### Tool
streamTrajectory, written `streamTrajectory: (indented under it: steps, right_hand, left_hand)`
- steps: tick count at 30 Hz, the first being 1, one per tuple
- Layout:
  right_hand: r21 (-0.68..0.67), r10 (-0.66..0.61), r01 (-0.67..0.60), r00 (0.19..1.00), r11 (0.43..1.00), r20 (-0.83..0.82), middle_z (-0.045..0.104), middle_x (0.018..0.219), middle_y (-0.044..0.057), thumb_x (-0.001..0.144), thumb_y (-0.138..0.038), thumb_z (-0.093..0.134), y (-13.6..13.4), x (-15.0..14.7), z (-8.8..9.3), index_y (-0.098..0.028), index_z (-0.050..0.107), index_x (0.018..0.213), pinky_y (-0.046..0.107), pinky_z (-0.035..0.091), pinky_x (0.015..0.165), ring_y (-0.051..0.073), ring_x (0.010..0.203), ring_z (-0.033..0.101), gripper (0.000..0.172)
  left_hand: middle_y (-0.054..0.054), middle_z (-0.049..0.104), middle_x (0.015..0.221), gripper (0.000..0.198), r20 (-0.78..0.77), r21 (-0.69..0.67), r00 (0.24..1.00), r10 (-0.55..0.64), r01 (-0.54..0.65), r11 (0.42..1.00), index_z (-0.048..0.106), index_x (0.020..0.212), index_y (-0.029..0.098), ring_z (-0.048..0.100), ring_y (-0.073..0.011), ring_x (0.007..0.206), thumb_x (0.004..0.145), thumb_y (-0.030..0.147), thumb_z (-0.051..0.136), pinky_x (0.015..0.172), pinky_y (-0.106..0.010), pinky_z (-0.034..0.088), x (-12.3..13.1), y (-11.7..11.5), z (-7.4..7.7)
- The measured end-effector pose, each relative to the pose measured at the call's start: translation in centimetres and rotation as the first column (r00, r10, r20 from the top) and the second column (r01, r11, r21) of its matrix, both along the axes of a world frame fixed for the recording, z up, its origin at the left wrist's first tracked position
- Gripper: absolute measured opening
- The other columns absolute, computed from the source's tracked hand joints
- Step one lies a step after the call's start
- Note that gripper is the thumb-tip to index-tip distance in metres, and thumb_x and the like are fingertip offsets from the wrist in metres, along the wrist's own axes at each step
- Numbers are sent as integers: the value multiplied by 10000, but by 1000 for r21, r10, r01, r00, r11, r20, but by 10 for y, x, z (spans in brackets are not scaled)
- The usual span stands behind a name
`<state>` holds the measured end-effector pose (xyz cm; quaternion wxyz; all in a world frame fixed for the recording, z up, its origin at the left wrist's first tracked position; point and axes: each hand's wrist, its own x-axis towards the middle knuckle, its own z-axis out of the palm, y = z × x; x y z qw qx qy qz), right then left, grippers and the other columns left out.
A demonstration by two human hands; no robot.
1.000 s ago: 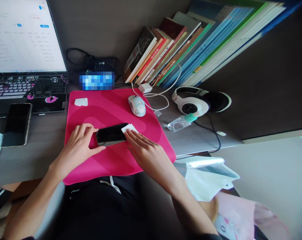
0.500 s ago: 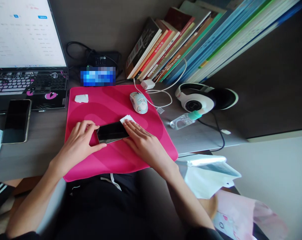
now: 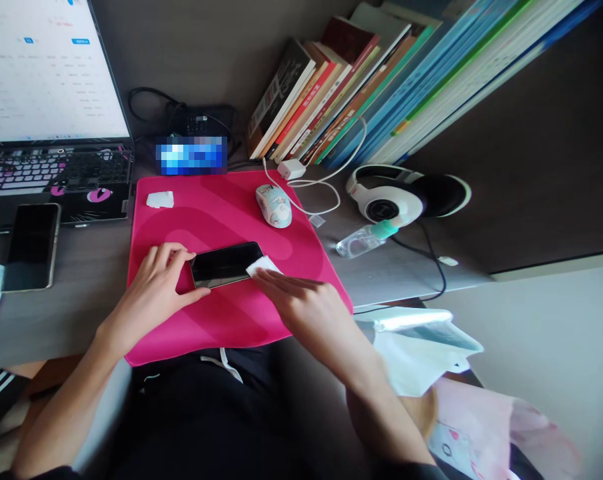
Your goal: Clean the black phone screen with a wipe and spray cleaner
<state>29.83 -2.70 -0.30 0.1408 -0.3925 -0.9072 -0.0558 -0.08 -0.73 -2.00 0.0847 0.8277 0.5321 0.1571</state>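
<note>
A black smartphone (image 3: 225, 263) lies on the pink desk mat (image 3: 181, 327), screen up. My left hand (image 3: 164, 280) grips its left end, thumb along the near edge and fingers at the far corner. At the phone's right end, my right hand (image 3: 306, 300) presses a folded white wipe (image 3: 262, 265) under its fingertips, against the lower right corner. Part of the wipe is hidden by the fingers. Another folded white wipe (image 3: 160, 199) rests at the mat's upper left. Beyond the phone sits a patterned computer mouse (image 3: 274, 206).
A laptop (image 3: 56, 173) and a second phone (image 3: 31, 247) are at the left. Books (image 3: 301, 100) lean at the back. Headphones (image 3: 388, 197), a clear spray bottle (image 3: 361, 242) and a white charger (image 3: 291, 169) with its cable lie to the right. A white bag (image 3: 411, 353) is below the desk edge.
My right hand has slid with the wipe down and slightly right, from the phone's upper right to its lower right corner, uncovering more screen. My left hand keeps its hold.
</note>
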Motion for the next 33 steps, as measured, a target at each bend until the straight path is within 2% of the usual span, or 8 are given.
streamTrajectory:
  steps: [3, 4, 8, 10, 17, 22, 26, 33]
  right_hand:
    - [-92, 64, -72, 994, 993, -89, 840, 1198, 32, 963, 67, 547, 1, 23, 15, -207, 746, 1334, 307, 704, 793, 223, 974, 843, 502]
    - [-72, 21, -32, 989, 997, -147, 830, 1233, 17, 999, 28, 550, 3, 29, 17, -226, 737, 1355, 301, 701, 809, 216, 1014, 837, 476]
    - [188, -172, 256, 912, 948, -372, 817, 1256, 27, 1043, -75, 585, 18, 33, 9, -249, 766, 1323, 339, 695, 885, 246, 1095, 817, 376]
    - [247, -177, 292, 899, 924, -401, 821, 1240, 35, 1030, -63, 585, 25, 27, -1, -236, 779, 1302, 344, 694, 894, 250, 1095, 816, 376]
    - [101, -98, 130, 957, 986, -273, 813, 1266, 74, 1008, -25, 556, 28, -3, -26, -185, 775, 1299, 343, 674, 975, 249, 1137, 804, 398]
    - [37, -104, 115, 971, 993, -213, 744, 1397, 137, 1090, -211, 559, 27, -21, -34, -157, 710, 1411, 419, 627, 1102, 287, 1294, 730, 359]
    - [-34, -110, 105, 968, 994, -227, 604, 1558, 200, 1107, -339, 555, 34, -31, -43, -79, 594, 1535, 496, 514, 1238, 328, 1469, 581, 503]
    - [-113, -70, 52, 983, 992, -169, 550, 1603, 208, 1118, -320, 522, 14, -30, -31, -71, 536, 1581, 498, 491, 1255, 320, 1502, 539, 526]
  left_hand:
    - [-137, 563, 1378, 589, -10, 4, 1000, -7, 7, 1000, 541, 1401, 214, 575, -365, 1304, 977, 592, 698, 1128, -551, 498, 0, 1, -1]
    - [-138, 560, 1381, 593, -13, 5, 1000, -10, 10, 1000, 539, 1395, 208, 572, -362, 1308, 977, 598, 696, 1133, -547, 497, -1, 1, -1]
    - [-137, 556, 1386, 596, -19, 7, 1000, -18, 18, 1000, 531, 1390, 208, 569, -356, 1317, 979, 611, 687, 1143, -550, 493, -2, 2, -2]
    - [-135, 556, 1387, 597, -18, 4, 1000, -17, 17, 1000, 526, 1397, 215, 564, -356, 1325, 979, 607, 691, 1142, -548, 493, -3, 2, -3]
    - [-141, 547, 1403, 583, -22, -2, 1000, -15, 15, 1000, 530, 1379, 206, 557, -361, 1334, 978, 594, 699, 1144, -555, 490, -2, 2, -2]
    - [-135, 553, 1410, 558, 12, -24, 1000, -19, 19, 1000, 547, 1383, 224, 560, -361, 1337, 973, 561, 720, 1157, -562, 479, -2, 1, -1]
    - [-144, 564, 1385, 579, -14, 11, 1000, -23, 23, 1000, 543, 1393, 208, 567, -369, 1316, 970, 562, 721, 1137, -561, 490, -3, 2, -4]
    - [-156, 581, 1351, 586, -40, 53, 999, -22, 24, 998, 545, 1369, 187, 593, -370, 1245, 974, 591, 701, 1095, -557, 507, 1, 1, -4]
